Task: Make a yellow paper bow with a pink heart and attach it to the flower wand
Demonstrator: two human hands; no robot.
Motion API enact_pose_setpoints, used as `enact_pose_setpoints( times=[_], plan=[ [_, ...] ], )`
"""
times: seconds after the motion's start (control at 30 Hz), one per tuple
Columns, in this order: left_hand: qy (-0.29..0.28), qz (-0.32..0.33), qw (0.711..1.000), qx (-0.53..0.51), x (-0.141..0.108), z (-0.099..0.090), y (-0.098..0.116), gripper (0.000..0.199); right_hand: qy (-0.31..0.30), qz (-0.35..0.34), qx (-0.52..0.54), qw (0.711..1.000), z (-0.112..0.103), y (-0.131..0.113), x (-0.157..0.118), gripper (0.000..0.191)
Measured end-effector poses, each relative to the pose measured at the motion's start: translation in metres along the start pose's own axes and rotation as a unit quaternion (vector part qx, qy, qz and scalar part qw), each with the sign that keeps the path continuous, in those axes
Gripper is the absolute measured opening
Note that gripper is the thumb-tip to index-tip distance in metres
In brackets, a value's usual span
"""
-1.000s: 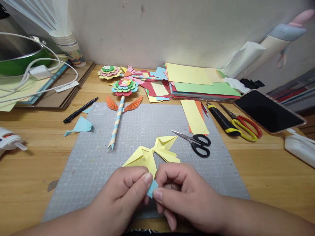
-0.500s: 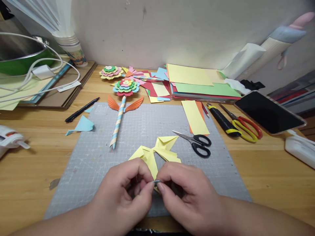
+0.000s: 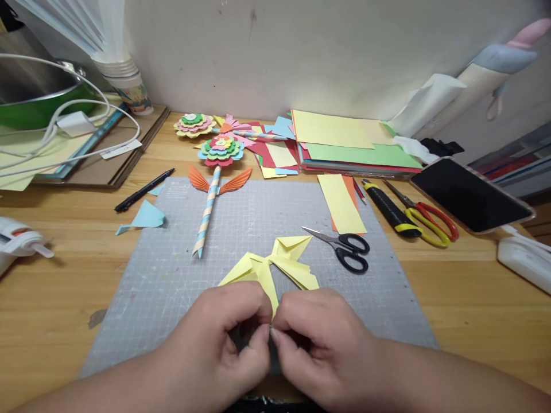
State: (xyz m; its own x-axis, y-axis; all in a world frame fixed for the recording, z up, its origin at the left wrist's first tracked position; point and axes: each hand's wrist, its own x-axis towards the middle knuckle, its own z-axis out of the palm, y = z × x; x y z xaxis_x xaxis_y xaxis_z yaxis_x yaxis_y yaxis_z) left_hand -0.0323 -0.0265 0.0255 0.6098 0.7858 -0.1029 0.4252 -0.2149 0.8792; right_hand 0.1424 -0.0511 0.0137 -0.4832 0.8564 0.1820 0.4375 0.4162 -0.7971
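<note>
"What's different?"
"A second ago blue showed; now the paper scrap (image 3: 271, 326) is nearly hidden where the left hand (image 3: 228, 330) and right hand (image 3: 321, 335) meet, each pinching it, thumb against forefinger."
"Its long axis?"
"Can't tell. Beyond, at twelve o'clock, the yellow folded paper (image 3: 263, 272) has one point towards six, another towards two."
"Edges and room?"
"The cutting mat's (image 3: 159, 287) right edge slants up to eleven. Gridded surface shows between yellow paper and striped stem (image 3: 208, 212), at eleven. Black scissors (image 3: 350, 252) lie between one and two, tips aimed at ten."
</note>
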Motion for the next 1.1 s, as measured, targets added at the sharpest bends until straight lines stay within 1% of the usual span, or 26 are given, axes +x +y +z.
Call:
enact_pose_setpoints(
  times=[0.1,0.17,0.27,0.3,0.37,0.43,0.5,0.57,0.67,0.83,0.97,1.03,1.1],
  plan=[
    [0.000,-0.017,1.000,-0.009,0.000,0.000,0.001,0.013,0.022,-0.014,0.010,1.000,0.002,-0.001,0.000,0.019],
    [0.003,-0.027,0.999,-0.018,0.000,-0.001,0.000,0.013,0.040,-0.015,0.016,0.999,0.000,-0.004,0.000,0.020],
    [0.054,-0.042,0.997,-0.019,0.000,-0.006,-0.004,0.015,0.086,0.019,0.025,0.996,-0.009,-0.010,0.000,0.020],
    [0.070,-0.043,0.996,-0.024,0.000,-0.008,-0.005,0.015,0.082,0.043,0.038,0.995,-0.011,-0.011,0.001,0.020],
    [0.076,-0.029,0.996,-0.045,-0.002,-0.010,-0.004,0.013,0.079,0.068,0.073,0.992,-0.015,-0.013,0.002,0.019],
    [0.054,0.007,0.997,-0.061,-0.003,-0.011,-0.001,0.011,0.063,0.095,0.104,0.988,-0.015,-0.012,0.002,0.018],
    [0.030,0.046,0.997,-0.049,-0.003,-0.010,0.002,0.013,0.042,0.103,0.123,0.986,-0.012,-0.010,0.003,0.016],
    [0.021,0.071,0.997,-0.019,-0.003,-0.009,0.004,0.016,0.028,0.102,0.122,0.987,-0.010,-0.009,0.003,0.014],
    [0.016,0.090,0.995,0.026,-0.003,-0.007,0.003,0.018,0.021,0.088,0.087,0.992,-0.008,-0.008,0.002,0.010],
    [-0.006,0.128,0.988,0.089,-0.004,-0.003,-0.003,0.019,0.037,0.021,0.015,0.999,-0.002,-0.007,0.002,0.018],
    [0.020,0.167,0.979,0.116,-0.004,0.003,-0.001,0.022,0.071,-0.003,-0.022,0.997,0.006,-0.007,0.002,0.024],
    [0.036,0.173,0.978,0.113,-0.004,0.004,0.001,0.023,0.083,-0.006,-0.029,0.996,0.006,-0.008,0.001,0.024],
    [0.038,0.170,0.980,0.096,-0.005,0.001,0.003,0.022,0.085,-0.003,-0.022,0.996,0.002,-0.008,0.002,0.022]
  ],
)
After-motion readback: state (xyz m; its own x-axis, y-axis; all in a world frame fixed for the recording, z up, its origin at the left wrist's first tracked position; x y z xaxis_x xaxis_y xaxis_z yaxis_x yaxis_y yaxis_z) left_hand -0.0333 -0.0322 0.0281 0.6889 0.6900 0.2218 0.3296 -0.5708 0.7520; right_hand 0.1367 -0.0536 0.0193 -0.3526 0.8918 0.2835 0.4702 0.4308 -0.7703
